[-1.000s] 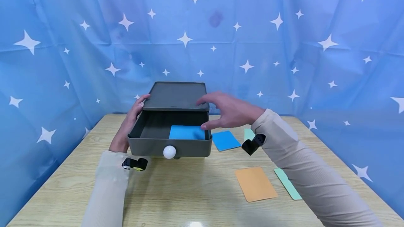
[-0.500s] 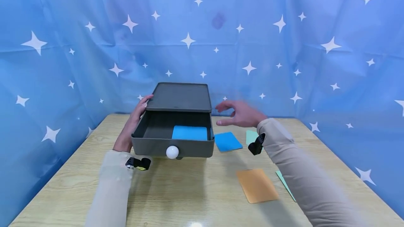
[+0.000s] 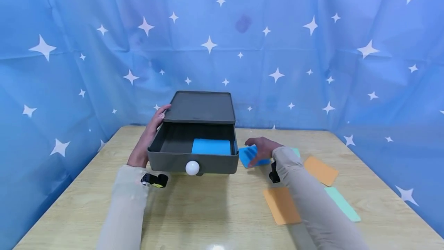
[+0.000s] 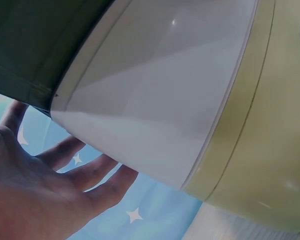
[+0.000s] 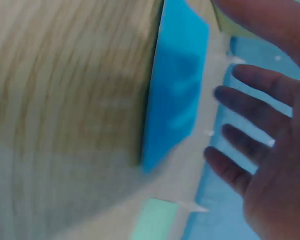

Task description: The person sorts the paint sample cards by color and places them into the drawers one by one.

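A dark grey drawer box (image 3: 199, 107) stands on the wooden table (image 3: 208, 211), its drawer (image 3: 215, 164) pulled out; the drawer has a white round knob (image 3: 192, 168). A blue card (image 3: 211, 146) lies inside the drawer. My left hand (image 3: 152, 126) rests against the box's left side with fingers straight, fingertips at the lid's edge; the left wrist view shows my left hand (image 4: 50, 190) beside the box wall (image 4: 155, 100). My right hand (image 3: 260, 149) is low over a second blue card (image 3: 247, 155) on the table, right of the drawer. In the right wrist view the spread fingers (image 5: 240, 120) hover by that blue card (image 5: 177, 95).
Two orange cards (image 3: 281, 205) (image 3: 320, 170) and a green card (image 3: 341, 198) lie on the right half of the table. Another green card (image 3: 296, 152) peeks out behind my right wrist. A blue star-patterned cloth (image 3: 312, 49) closes in the back and sides.
My right hand has left the drawer opening and dropped right and down onto the blue card on the table. The left hand stays on the box.
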A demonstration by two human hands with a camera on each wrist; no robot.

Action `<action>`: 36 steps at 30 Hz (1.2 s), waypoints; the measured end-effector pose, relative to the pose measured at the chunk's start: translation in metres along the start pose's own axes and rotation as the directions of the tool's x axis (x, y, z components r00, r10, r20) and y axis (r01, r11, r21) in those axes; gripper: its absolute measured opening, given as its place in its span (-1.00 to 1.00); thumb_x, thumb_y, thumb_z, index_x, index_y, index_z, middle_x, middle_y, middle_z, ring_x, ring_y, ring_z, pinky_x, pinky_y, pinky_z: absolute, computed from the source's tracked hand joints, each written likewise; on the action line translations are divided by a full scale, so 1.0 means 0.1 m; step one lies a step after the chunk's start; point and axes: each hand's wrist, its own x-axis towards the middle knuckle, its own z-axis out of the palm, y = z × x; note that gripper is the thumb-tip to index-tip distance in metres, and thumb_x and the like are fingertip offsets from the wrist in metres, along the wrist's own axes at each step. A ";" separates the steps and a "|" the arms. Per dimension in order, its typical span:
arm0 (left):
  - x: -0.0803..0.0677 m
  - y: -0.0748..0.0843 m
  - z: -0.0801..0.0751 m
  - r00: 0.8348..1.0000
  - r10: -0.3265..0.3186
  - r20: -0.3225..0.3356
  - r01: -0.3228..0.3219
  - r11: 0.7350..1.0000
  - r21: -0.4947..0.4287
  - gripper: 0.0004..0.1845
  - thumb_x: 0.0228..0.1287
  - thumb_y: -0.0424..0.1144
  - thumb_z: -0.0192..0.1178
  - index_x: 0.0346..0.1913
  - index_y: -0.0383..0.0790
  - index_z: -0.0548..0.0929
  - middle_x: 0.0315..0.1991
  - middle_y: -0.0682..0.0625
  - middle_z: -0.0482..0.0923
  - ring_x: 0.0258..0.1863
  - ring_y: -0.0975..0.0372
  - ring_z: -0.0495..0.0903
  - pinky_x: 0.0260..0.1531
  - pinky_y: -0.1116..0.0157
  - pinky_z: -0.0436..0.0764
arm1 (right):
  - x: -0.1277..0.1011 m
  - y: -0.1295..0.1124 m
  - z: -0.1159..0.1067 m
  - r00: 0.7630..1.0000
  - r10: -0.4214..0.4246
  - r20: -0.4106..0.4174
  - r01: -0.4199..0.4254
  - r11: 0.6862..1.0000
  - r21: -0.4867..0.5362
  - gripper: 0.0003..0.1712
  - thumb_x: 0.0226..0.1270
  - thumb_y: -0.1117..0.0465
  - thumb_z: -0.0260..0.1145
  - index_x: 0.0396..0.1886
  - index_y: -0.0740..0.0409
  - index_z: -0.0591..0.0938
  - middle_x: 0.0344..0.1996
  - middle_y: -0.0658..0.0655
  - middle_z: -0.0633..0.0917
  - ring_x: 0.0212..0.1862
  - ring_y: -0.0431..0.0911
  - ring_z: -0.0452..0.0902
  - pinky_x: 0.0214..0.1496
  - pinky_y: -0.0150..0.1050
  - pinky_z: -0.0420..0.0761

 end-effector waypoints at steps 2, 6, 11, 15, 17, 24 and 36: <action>0.02 -0.02 0.02 1.000 -0.002 0.006 0.002 1.000 0.004 -0.41 0.64 0.12 -0.37 0.61 0.10 0.02 0.65 0.01 -0.19 0.58 -0.05 -0.12 0.48 -0.32 0.02 | 0.00 0.06 0.03 0.999 0.049 0.016 -0.049 0.999 0.013 0.09 -0.13 -0.07 0.69 0.43 0.05 0.41 0.37 0.29 0.48 0.30 0.20 0.44 0.28 0.17 0.52; 0.03 -0.04 0.04 1.000 -0.012 0.016 0.012 1.000 0.024 -0.42 0.64 0.11 -0.38 0.61 0.12 0.02 0.65 0.04 -0.17 0.59 -0.01 -0.12 0.49 -0.31 0.02 | 0.02 0.13 0.05 0.992 0.101 0.073 -0.103 0.994 0.026 0.15 -0.20 0.06 0.74 0.46 0.02 0.36 0.38 0.34 0.41 0.24 0.21 0.40 0.19 0.16 0.56; 0.01 -0.03 0.00 1.000 0.006 0.005 -0.006 0.999 0.033 -0.40 0.64 0.13 -0.37 0.61 0.09 0.01 0.65 0.03 -0.19 0.59 -0.01 -0.13 0.49 -0.32 0.01 | 0.09 0.12 0.03 0.989 0.113 0.096 -0.115 0.993 0.021 0.18 -0.20 0.12 0.74 0.48 -0.08 0.34 0.40 0.33 0.37 0.28 0.22 0.34 0.22 0.19 0.53; -0.02 -0.02 -0.03 1.000 0.001 0.010 -0.001 1.000 0.015 -0.39 0.64 0.14 -0.36 0.62 0.09 0.00 0.65 0.02 -0.20 0.60 -0.02 -0.12 0.47 -0.28 0.07 | 0.13 0.07 0.01 0.984 0.130 0.120 -0.131 0.991 0.001 0.17 -0.20 0.15 0.73 0.48 -0.11 0.34 0.44 0.30 0.33 0.31 0.21 0.33 0.26 0.21 0.50; -0.02 -0.01 -0.03 1.000 0.003 0.012 -0.003 1.000 0.007 -0.40 0.64 0.12 -0.37 0.62 0.07 0.00 0.65 0.02 -0.19 0.60 -0.02 -0.12 0.46 -0.27 0.09 | 0.14 0.06 0.01 0.985 0.127 0.121 -0.127 0.992 -0.006 0.16 -0.19 0.16 0.73 0.48 -0.09 0.35 0.45 0.30 0.33 0.31 0.21 0.34 0.26 0.21 0.49; -0.03 -0.02 0.00 1.000 -0.005 0.001 0.005 1.000 0.012 -0.41 0.65 0.11 -0.38 0.62 0.07 0.01 0.66 0.04 -0.20 0.61 -0.01 -0.15 0.49 -0.30 0.01 | 0.12 0.10 0.05 0.991 0.096 0.094 -0.089 0.993 -0.080 0.10 -0.19 0.05 0.73 0.43 -0.06 0.41 0.42 0.26 0.40 0.37 0.19 0.35 0.37 0.22 0.44; 0.02 -0.01 -0.03 1.000 -0.013 -0.009 0.014 0.999 0.040 -0.40 0.63 0.15 -0.37 0.61 0.15 0.02 0.66 0.11 -0.22 0.61 0.02 -0.18 0.50 -0.32 -0.05 | 0.00 -0.06 -0.16 0.997 0.002 0.073 0.006 0.993 -0.115 0.18 -0.03 -0.10 0.65 0.54 0.05 0.24 0.37 0.34 0.45 0.38 0.23 0.40 0.35 0.19 0.48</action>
